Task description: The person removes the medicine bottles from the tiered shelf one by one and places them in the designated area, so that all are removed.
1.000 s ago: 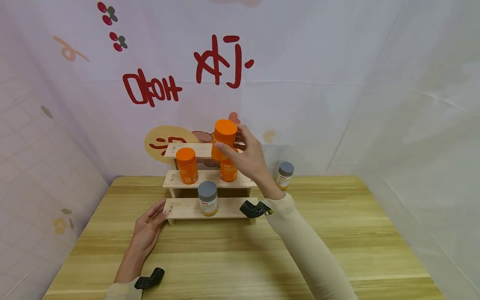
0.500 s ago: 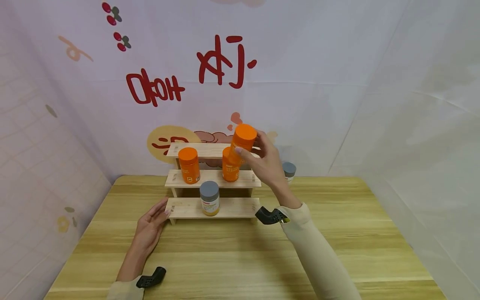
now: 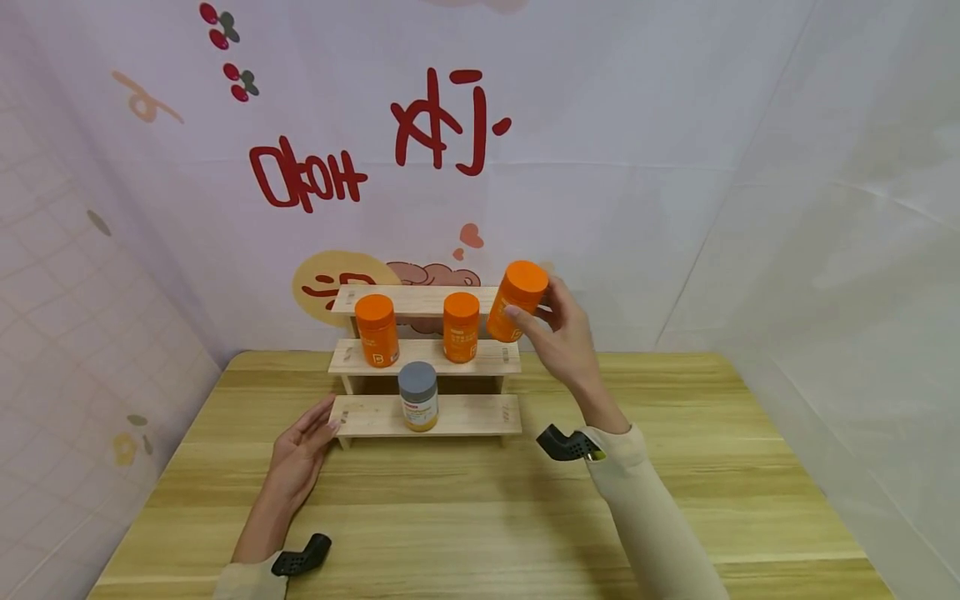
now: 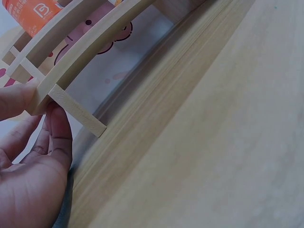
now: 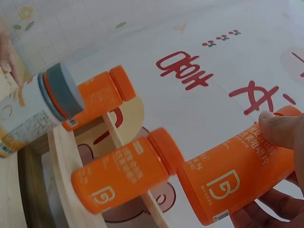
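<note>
My right hand (image 3: 562,337) grips an orange supplement bottle (image 3: 517,302), slightly tilted, in front of the right end of a three-step wooden rack (image 3: 480,419). In the right wrist view, the thumb lies along the upper side of this bottle (image 5: 232,173), with fingers beneath. With thumb above and fingers below, my left hand (image 3: 298,454) pinches the left end of the lowest step; the left wrist view shows that step (image 4: 71,66) between them. Two more orange bottles, one left (image 3: 377,331) and one right (image 3: 461,327), stand on the middle step. A grey-lidded white bottle (image 3: 418,397) stands on the lowest step.
The rack stands on a wood-grain table (image 3: 420,525), near its back edge. Behind hangs a white printed cloth (image 3: 600,225) with red characters, and pale cloth walls flank both sides.
My right hand has carried the orange bottle rightward and slightly down from the top step's middle. The grey-lidded bottle on the table at right has become hidden behind that hand. The left hand keeps its place.
</note>
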The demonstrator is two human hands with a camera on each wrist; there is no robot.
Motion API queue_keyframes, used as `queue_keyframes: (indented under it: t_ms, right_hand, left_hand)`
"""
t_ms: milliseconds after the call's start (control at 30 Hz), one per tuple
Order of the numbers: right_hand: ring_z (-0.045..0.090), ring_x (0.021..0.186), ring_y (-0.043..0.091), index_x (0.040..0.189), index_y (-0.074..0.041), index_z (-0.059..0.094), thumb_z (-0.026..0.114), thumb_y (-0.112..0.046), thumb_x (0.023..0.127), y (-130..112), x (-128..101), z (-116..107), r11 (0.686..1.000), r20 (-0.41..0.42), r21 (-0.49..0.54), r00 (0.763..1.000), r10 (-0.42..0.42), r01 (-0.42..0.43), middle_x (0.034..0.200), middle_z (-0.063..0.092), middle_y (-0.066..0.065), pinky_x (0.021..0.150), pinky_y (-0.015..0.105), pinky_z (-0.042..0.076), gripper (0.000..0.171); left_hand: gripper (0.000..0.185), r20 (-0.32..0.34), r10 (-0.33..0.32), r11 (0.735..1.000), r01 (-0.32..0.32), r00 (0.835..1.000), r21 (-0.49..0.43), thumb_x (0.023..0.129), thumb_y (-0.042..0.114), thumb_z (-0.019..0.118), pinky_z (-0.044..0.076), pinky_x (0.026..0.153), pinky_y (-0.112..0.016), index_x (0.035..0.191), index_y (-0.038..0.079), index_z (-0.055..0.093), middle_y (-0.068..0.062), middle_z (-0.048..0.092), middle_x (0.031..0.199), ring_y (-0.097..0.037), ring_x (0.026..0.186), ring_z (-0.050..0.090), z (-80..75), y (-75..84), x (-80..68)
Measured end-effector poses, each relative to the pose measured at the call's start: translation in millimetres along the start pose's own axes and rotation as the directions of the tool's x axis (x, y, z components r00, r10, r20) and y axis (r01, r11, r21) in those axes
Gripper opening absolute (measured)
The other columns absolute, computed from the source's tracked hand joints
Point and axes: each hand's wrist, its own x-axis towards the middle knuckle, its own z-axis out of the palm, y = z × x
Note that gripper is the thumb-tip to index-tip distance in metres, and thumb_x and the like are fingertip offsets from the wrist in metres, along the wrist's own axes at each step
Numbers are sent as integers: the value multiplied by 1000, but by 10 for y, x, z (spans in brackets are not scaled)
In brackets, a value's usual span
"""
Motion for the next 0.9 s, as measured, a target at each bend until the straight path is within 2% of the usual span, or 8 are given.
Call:
queue_keyframes:
  t_ms: [67,300,433,600,900]
  right_hand:
    - [62,121,24,146,-13,53,74,-14,96,53,-37,-51,1000,-10,-14,1000,20,-20,133,63,10,109,44,52,55]
    - [64,118,24,146,-14,53,73,-13,97,237,-158,-239,999,-33,-31,999,26,-27,132,64,13,100,25,55,53]
    - [62,120,21,149,-13,51,71,-11,98,320,-216,-332,998,-49,-57,998,36,-39,134,63,14,104,25,52,54]
    - [61,118,16,150,-13,50,71,-12,98,415,-274,-432,996,-66,-64,996,63,-68,134,61,13,102,22,52,56]
    - [58,119,7,148,-9,51,70,-10,98,547,-327,-600,995,-119,-75,992,51,-60,135,60,14,105,20,47,53]
  left_hand:
    - [69,3,7,1000,-7,1000,-1,103,10,62,48,101,-10,160,-5,25,9,50,137,5,124,54,-2,1,0]
    - [69,8,12,1000,-12,1000,-4,104,9,61,48,101,-10,160,-5,25,9,50,136,4,124,54,8,12,-12]
    - [69,7,14,1000,-14,1000,-7,104,9,61,49,100,-10,160,-5,25,9,51,136,3,124,54,6,10,-11]
    - [69,12,19,1000,-19,1000,-8,104,9,61,49,100,-10,160,-6,24,8,51,137,2,125,53,0,11,-10]
    - [67,1,20,1000,-20,1000,-13,104,8,61,49,99,-11,160,-5,26,10,55,132,3,121,56,7,2,-22]
